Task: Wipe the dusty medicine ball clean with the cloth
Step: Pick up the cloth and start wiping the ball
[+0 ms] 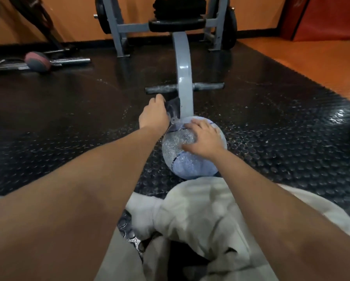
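A dusty blue and grey medicine ball [187, 165] sits on the black studded floor mat just beyond my knees. My right hand [204, 139] rests on top of the ball with fingers spread over it. My left hand [154, 114] is to the ball's upper left and grips a dark grey cloth [174, 109], which hangs between the hand and the grey bench leg. The cloth's lower edge lies near the ball's far left side; whether it touches the ball is unclear.
A grey weight bench [183, 74] stands right behind the ball, its curved leg and foot bar close by. A pink and grey ball [38, 61] and metal bars lie far left. The orange floor [312, 57] begins at the right. My light trousers [200, 220] fill the foreground.
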A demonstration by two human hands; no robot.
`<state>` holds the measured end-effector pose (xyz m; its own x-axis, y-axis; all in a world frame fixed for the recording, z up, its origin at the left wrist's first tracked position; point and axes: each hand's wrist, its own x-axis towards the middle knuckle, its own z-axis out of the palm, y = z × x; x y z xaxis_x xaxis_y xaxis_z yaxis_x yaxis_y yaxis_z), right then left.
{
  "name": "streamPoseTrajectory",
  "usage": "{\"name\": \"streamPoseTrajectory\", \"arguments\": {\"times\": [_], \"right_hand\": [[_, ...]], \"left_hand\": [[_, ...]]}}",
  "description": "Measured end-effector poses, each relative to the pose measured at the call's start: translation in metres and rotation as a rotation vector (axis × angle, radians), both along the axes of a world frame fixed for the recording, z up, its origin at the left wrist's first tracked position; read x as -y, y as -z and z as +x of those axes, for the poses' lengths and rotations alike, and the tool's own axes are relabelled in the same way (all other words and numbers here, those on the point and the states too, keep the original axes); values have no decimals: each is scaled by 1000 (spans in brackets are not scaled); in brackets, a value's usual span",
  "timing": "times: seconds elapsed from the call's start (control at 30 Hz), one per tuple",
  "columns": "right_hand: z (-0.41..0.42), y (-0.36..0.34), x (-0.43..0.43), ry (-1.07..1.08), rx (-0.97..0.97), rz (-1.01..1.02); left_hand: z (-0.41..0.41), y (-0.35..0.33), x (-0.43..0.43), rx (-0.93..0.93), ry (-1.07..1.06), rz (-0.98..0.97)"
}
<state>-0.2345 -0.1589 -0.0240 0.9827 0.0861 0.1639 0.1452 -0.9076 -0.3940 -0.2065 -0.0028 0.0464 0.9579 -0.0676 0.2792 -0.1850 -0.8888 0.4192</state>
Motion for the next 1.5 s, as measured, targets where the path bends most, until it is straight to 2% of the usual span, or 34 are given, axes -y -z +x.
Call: {"name": "streamPoseTrajectory", "arguments": {"times": [0.1,0.23,0.37,0.43,0.57,0.7,0.8,1.2,1.5], "right_hand": [[-13,2,8,-47,-35,36],[-21,0,3,-45,-60,-24],[-13,-11,-7,-39,-138,-137],[-12,-8,-10,-54,-115,-131],[-17,1,-10,-63,-40,-96],[-13,0,-9,-53,-60,-84],[-6,-4,-7,-41,-63,-60],[5,-12,-12,105,-124,43],[-6,2,-23,144,-85,-91]], "left_hand": [[-17,-9,7,42,11,3],[-33,-21,16,72,6,-59],[-41,-28,38,86,-133,-638],[-45,-30,53,79,-179,-718],[-33,-41,58,93,-135,-669],[-18,-41,31,134,-68,-472],[-14,-31,14,150,-30,-429],[0,15,-21,96,85,-596],[16,45,-25,78,-33,-863]]}}
